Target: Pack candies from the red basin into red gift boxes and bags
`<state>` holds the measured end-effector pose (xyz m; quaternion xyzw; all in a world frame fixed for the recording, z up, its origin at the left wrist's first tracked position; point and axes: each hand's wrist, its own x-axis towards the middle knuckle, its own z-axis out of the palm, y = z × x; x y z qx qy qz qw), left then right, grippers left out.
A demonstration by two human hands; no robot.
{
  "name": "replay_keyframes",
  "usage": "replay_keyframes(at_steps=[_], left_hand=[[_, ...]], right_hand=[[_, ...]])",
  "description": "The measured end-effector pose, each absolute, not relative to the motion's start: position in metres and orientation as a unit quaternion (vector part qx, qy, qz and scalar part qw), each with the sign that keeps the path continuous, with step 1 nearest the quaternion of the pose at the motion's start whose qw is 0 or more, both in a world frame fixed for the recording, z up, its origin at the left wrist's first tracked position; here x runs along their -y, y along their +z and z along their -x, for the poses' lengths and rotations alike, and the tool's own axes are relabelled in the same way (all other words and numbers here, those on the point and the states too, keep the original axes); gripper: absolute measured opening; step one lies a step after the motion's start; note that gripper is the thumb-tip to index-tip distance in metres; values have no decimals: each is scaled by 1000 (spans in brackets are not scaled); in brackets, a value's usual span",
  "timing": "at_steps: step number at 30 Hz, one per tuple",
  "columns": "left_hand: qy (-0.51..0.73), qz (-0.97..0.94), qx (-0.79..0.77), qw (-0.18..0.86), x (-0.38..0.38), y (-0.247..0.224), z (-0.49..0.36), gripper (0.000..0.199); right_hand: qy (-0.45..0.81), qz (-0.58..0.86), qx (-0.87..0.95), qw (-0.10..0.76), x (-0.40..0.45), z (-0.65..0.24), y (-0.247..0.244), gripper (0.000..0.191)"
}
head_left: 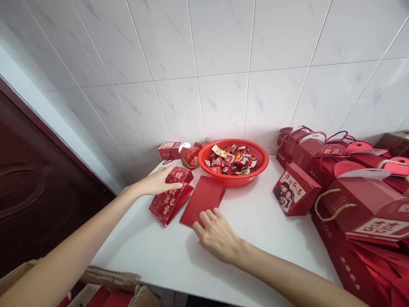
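Observation:
My left hand [158, 181] reaches over the top of a red patterned gift box [168, 202] with white lettering, its thumb on the front face and its fingers along the far side. This box leans on the white table [255, 247] with an open side to the right. Just beside it lies a plain dark red gift box [205, 196], partly flattened, its far edge near a basket. My right hand [217, 235] has curled fingers closed at the near right corner of the plain box; its fingertips are partly hidden.
A red plastic basket [234, 182] of wrapped candies stands against the tiled wall. Small red boxes [170, 151] sit behind to the left. A printed red box [295, 189] and many stacked handled boxes [364, 200] crowd the right. A cardboard carton [111, 275] is below the near edge.

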<state>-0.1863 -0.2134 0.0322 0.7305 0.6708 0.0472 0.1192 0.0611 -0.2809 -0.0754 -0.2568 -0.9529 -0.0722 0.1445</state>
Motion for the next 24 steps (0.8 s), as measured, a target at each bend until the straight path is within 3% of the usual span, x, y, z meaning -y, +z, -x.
replay_keyframes(at_steps=[8,14,19,24], left_hand=[[62,-719,-683,110,234,7,186,100],[185,-757,-620,94,237,14,174,73],[355,-748,-531,181,242,26,145,57],[395,-735,-480,270,230,40,114,54]], right_hand=[[-132,222,956,140,274,-42,-99,22],[-150,255,901,318,262,-60,-67,24],[8,386,821,420,236,-84,-8,22],[201,389,789,432,212,-106,9,16]])
